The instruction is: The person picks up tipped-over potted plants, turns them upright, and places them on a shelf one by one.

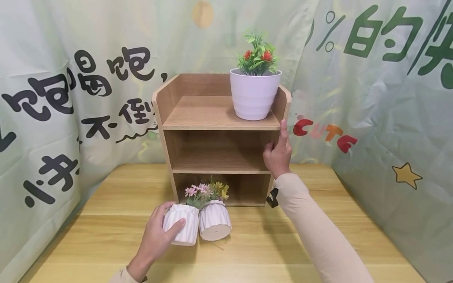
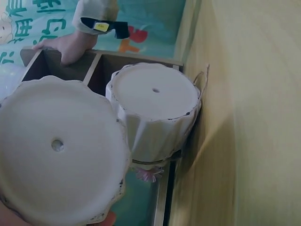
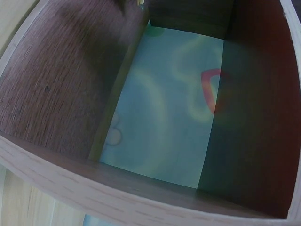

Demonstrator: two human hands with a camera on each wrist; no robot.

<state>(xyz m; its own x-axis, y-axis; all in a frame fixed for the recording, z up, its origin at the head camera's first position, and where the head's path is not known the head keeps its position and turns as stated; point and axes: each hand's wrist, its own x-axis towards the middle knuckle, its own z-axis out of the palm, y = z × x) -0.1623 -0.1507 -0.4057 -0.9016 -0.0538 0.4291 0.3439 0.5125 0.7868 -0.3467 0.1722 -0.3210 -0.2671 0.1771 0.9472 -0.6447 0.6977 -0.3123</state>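
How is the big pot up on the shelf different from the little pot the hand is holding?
The purple pot stands upright on the wooden shelf; the small white pot, gripped by the left hand, lies tipped over on the table. The purple pot is bigger, with smooth rings and red flowers; the small white pot is ribbed, with pink flowers. Both hold little plants.

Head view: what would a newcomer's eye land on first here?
Probably the wooden shelf unit at the back of the table, with a white pot of red flowers on its top right. The right hand grips the unit's right side. In front, two ribbed white pots lie tipped over; the left hand holds the left ribbed pot.
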